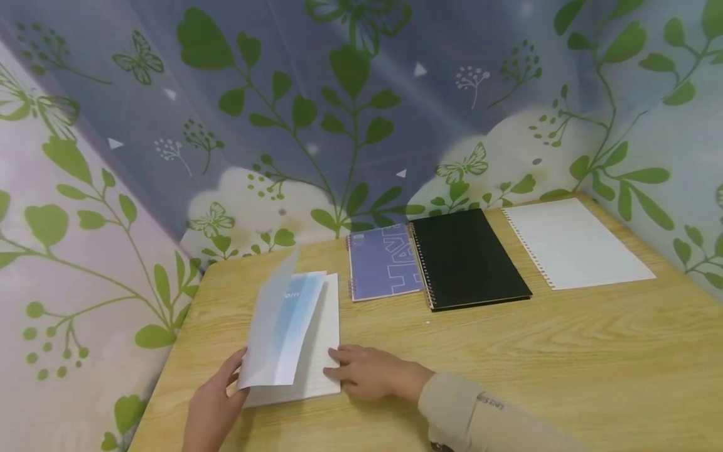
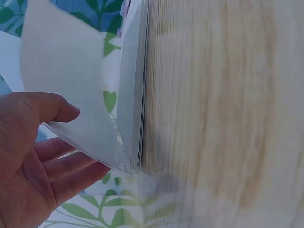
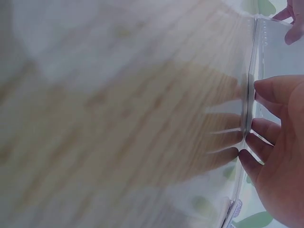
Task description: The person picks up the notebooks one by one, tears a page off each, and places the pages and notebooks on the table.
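An open notebook with a white page [image 1: 317, 358] lies at the table's left side. Its translucent cover [image 1: 261, 342] and a blue-and-white printed sheet [image 1: 295, 326] stand lifted and tilted over the page. My left hand [image 1: 213, 405] pinches the cover's lower left edge; the left wrist view shows the thumb on the near face and the other fingers behind. With fingers spread and loosely extended, my right hand [image 1: 373, 375] touches the notebook's right edge near its lower corner. In the right wrist view those fingertips [image 3: 259, 85] rest along the edge.
Behind and to the right lie a purple spiral notebook [image 1: 375, 267], a black spiral notebook [image 1: 469, 260] and a white sheet with a punched left edge [image 1: 578, 245]. Leaf-patterned curtains [image 1: 271, 94] hang along the back and sides of the wooden table [image 1: 565, 351].
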Demonstrator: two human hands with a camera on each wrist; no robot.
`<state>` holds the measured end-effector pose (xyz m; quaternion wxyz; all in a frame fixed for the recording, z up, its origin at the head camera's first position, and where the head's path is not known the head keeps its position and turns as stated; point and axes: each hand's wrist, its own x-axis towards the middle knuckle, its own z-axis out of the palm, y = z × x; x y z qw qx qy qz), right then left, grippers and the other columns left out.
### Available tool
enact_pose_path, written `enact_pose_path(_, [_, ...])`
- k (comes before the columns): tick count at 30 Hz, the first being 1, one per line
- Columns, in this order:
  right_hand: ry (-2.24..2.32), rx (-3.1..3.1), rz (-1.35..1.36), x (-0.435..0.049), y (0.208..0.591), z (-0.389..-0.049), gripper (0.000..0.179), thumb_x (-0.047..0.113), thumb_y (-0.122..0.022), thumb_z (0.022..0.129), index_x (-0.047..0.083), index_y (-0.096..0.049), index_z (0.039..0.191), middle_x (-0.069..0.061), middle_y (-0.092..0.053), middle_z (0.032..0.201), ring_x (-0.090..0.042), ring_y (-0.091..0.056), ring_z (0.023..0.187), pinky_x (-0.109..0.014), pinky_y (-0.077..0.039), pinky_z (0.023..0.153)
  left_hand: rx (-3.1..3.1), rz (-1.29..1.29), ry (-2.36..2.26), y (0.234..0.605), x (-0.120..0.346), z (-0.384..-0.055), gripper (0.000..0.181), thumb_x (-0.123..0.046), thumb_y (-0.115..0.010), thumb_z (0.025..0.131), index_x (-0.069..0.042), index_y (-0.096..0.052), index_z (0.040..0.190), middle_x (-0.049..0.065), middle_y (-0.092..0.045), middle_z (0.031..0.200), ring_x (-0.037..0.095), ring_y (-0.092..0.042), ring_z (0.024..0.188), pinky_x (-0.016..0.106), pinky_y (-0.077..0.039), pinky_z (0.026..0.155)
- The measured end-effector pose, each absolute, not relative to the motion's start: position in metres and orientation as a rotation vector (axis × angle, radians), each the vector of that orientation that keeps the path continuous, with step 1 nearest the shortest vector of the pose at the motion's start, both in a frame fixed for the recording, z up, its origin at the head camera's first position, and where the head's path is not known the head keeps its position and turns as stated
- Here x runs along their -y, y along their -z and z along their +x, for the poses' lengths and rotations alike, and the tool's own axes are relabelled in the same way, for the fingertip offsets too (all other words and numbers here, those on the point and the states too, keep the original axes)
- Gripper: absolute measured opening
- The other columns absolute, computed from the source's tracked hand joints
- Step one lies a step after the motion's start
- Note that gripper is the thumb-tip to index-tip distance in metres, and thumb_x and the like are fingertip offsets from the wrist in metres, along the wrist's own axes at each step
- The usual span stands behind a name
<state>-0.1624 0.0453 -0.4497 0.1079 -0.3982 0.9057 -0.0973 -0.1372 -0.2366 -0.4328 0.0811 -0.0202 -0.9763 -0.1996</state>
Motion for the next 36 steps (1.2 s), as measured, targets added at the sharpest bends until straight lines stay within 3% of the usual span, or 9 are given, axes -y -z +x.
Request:
enact_pose_path(14, [0.269,-2.678,-1.176,-0.042,0.450,-0.163,0.043,0.028,-0.038,0.097,0.031,-0.039,0.140,0.000,-0.029,0.151,-0.017,-0.028,0.139,-0.030,-0.026,0.112,3.019,-0.102,0.343,0.428,0.227,-0.141,0.062,-0.008,-0.069,0.076,-0.016,-0.048,0.134,0.019,-0.058,0.123,0.038,-0.058,0.107,0.050,-0.046,0.088])
enact_pose_path(22, [0.235,-2.680,-1.177,-0.041,0.448,-0.164,0.043,0.027,-0.039,0.096,0.034,-0.038,0.139,0.003,-0.028,0.151,-0.016,-0.027,0.139,-0.037,-0.030,0.110,3.042,-0.097,0.234,0.430,0.220,-0.140,0.067,-0.009,-0.073,0.073,-0.018,-0.048,0.135,0.018,-0.057,0.121,0.038,-0.061,0.099,0.049,-0.050,0.079])
enact_pose_path(36, [0.209,-2.667,-1.142,-0.035,0.446,-0.166,0.041,0.031,-0.040,0.096,0.033,-0.042,0.137,0.006,-0.030,0.150,-0.014,-0.026,0.139,-0.039,-0.030,0.110,3.187,-0.239,0.210,0.428,0.225,-0.145,0.065,-0.014,-0.075,0.072,-0.014,-0.051,0.132,0.022,-0.050,0.130,0.046,-0.052,0.110,0.055,-0.046,0.085])
